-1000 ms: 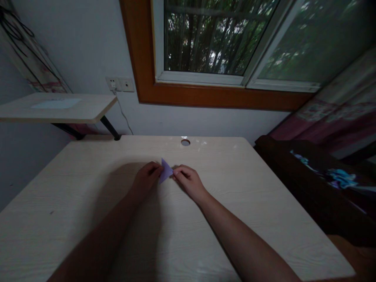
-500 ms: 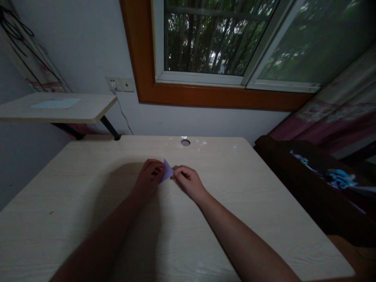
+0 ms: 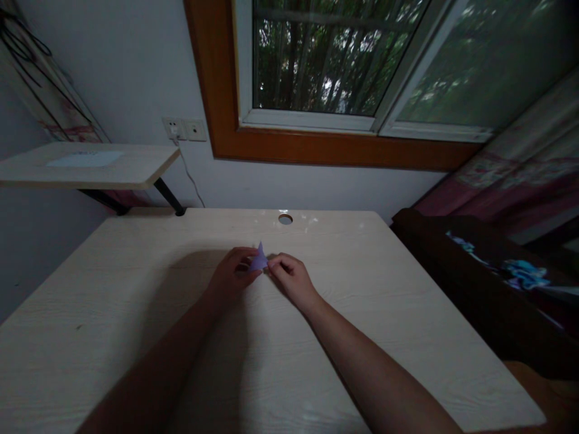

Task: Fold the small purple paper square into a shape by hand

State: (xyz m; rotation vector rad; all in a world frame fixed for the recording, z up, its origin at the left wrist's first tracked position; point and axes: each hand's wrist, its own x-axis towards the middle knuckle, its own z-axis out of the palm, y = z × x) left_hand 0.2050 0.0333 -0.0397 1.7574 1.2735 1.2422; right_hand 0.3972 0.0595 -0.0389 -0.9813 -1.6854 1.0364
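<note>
A small folded piece of purple paper [image 3: 259, 261] is held between my two hands over the middle of the table, with one pointed tip sticking up. My left hand [image 3: 230, 274] curls round its left side, fingers at the upper edge and thumb at the lower edge. The paper bends a little in this grip. From the right, my right hand [image 3: 292, 277] pinches the paper's right corner between thumb and forefinger. Fingers cover parts of the paper, so its full folds cannot be made out.
The pale wooden table [image 3: 344, 253] has a round cable hole [image 3: 285, 219] near its back edge. A raised shelf [image 3: 149, 166] with a white sheet [image 3: 85, 158] stands at the back left. Beyond the right edge lies blue cloth [image 3: 527, 274] on dark furniture.
My left thumb has moved to the paper's lower edge, and its fingers have shifted along the top. The paper has turned and bent, its tip now more upright. My right hand keeps its pinch.
</note>
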